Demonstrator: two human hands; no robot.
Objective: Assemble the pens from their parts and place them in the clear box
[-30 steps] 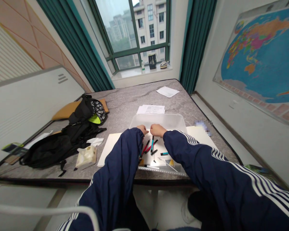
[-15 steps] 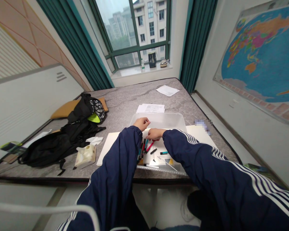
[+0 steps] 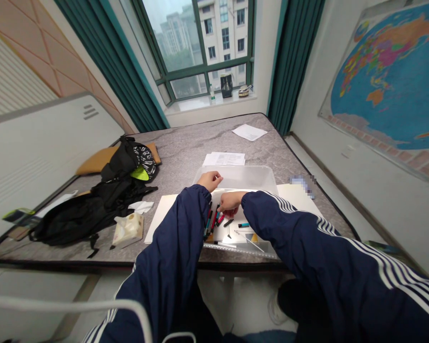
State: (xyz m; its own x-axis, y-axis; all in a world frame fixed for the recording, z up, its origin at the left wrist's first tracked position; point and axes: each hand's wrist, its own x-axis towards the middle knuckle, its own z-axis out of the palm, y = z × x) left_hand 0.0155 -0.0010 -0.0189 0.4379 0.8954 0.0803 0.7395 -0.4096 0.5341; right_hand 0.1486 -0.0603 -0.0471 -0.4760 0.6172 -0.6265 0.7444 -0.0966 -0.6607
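Note:
A clear plastic box point(image 3: 248, 177) stands before me with its rear part raised. Inside lie several red, black and teal pens point(image 3: 209, 224), bunched on the left. My left hand point(image 3: 210, 181) is over the box's rear left part, fingers curled together; whether anything is between them cannot be seen. Lower and to the right, my right hand point(image 3: 231, 202) reaches down into the box, its fingers closed at the upper ends of the pens. What its fingertips grip is hidden. A short black pen point(image 3: 228, 223), a teal marker point(image 3: 243, 225) and a thin white stick point(image 3: 249, 241) lie right of the bunch.
White sheets point(image 3: 160, 214) lie under the box on a grey marbled table point(image 3: 186, 143). Printed papers point(image 3: 224, 158) and another sheet point(image 3: 249, 132) are farther back. A tissue pack point(image 3: 127, 230), a black backpack point(image 3: 82, 209) and a patterned cap point(image 3: 145, 162) occupy the left side.
My right hand has shifted slightly lower over the pens, now covering more of the red one. My left hand stays nearly in place.

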